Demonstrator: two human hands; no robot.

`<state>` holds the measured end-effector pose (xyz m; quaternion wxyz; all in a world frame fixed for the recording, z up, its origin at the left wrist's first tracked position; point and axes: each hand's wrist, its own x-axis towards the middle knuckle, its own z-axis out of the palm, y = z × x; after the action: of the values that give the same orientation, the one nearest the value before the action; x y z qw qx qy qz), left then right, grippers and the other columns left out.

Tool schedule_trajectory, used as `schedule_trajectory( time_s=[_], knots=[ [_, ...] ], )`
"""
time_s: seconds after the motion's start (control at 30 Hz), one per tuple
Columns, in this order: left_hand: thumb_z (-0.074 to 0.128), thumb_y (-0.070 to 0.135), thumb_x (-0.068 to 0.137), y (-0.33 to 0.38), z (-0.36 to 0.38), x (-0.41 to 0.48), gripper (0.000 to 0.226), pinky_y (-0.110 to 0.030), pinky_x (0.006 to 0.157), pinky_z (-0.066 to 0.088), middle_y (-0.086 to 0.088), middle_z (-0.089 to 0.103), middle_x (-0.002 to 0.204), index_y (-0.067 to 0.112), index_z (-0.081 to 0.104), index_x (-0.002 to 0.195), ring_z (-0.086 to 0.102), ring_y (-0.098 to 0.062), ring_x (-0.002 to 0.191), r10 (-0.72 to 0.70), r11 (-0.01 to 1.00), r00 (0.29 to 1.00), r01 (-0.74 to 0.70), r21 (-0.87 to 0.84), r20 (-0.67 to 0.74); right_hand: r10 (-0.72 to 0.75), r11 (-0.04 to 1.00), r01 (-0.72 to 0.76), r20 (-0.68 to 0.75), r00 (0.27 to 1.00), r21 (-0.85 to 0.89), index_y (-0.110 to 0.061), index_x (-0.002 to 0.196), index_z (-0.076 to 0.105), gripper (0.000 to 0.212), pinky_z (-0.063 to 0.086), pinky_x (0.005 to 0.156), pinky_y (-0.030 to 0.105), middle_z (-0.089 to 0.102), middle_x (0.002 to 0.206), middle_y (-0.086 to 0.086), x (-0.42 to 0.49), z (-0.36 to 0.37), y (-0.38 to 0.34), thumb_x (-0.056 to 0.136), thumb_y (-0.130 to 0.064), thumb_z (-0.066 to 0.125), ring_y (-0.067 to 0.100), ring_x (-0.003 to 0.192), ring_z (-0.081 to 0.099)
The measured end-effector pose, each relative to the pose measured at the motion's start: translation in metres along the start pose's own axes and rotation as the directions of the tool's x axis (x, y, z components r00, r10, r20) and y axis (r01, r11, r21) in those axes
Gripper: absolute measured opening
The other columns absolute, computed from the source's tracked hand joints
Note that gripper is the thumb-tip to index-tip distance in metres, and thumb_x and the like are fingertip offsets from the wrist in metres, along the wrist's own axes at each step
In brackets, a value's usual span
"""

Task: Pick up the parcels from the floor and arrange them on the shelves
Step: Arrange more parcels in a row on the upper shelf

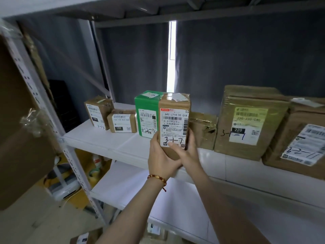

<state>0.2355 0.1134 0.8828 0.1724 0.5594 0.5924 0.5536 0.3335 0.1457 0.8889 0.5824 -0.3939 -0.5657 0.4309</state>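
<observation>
White shelf (98, 140): several parcels already lined up, big 3-1-1 box (249, 120) at right. Parcel 3-1-7 (174, 118) upright at shelf edge beside green parcel (146, 115), not yet set down. Left hand (161, 157) and right hand (190, 150) grip its base.

Front and centre, the tall brown parcel (174, 120) shows a printed "642 L714-00 015" above its barcode, with "3-1-7" handwritten lower on the label. Just beside it, the green parcel (146, 106) carries a "05" sticker on top and a scrawled "3-2-14". Further left, the small flat box (122, 123) reads "150-150-A26-050" plus a black "150" patch. The upright box (98, 110) beside it shows "150" too, its handwriting starting "3-1-". Over to the right, the big box (249, 120) says "220-220-C40", "220" and "3-1-1" — and the far-right box (299, 143) shows "3-2-11".
</observation>
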Motion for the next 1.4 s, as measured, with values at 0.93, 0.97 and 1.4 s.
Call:
schedule_trajectory(
  time_s=[0.93,0.97,1.4],
  knots=[
    [0.086,0.049,0.059,0.238,-0.243,0.072,0.101,-0.021,0.092,0.049,0.005,0.057,0.128,0.015,0.036,0.14,0.056,-0.004,0.112,0.576,0.77,0.721,-0.637,-0.041,-0.385,-0.708,0.596,0.706,0.165,0.687,-0.382,-0.026,0.144,0.042,0.073,0.056,0.089,0.027,0.069,0.117,-0.012,-0.027,0.093,-0.349,0.081,-0.055,0.063,0.002,0.103,0.066],
    [0.085,0.051,0.059,0.253,-0.242,0.075,0.1,-0.025,0.093,0.05,0.006,0.057,0.129,0.016,0.035,0.14,0.057,-0.006,0.112,0.58,0.764,0.717,-0.644,-0.048,-0.385,-0.722,0.564,0.707,0.161,0.673,-0.427,-0.026,0.142,0.045,0.07,0.056,0.088,0.031,0.07,0.116,-0.012,-0.026,0.086,-0.363,0.081,-0.058,0.059,0.003,0.101,0.067],
    [0.08,0.052,0.067,0.388,-0.14,0.108,0.086,-0.032,0.087,0.052,0.002,0.057,0.129,0.014,0.033,0.13,0.06,-0.019,0.111,0.626,0.761,0.772,-0.635,-0.132,-0.107,-0.592,0.586,0.415,-0.018,0.806,-0.696,-0.025,0.139,0.046,0.052,0.038,0.095,0.025,0.058,0.137,-0.002,0.013,-0.042,-0.452,0.094,-0.047,0.058,0.019,0.127,0.052]
  ],
)
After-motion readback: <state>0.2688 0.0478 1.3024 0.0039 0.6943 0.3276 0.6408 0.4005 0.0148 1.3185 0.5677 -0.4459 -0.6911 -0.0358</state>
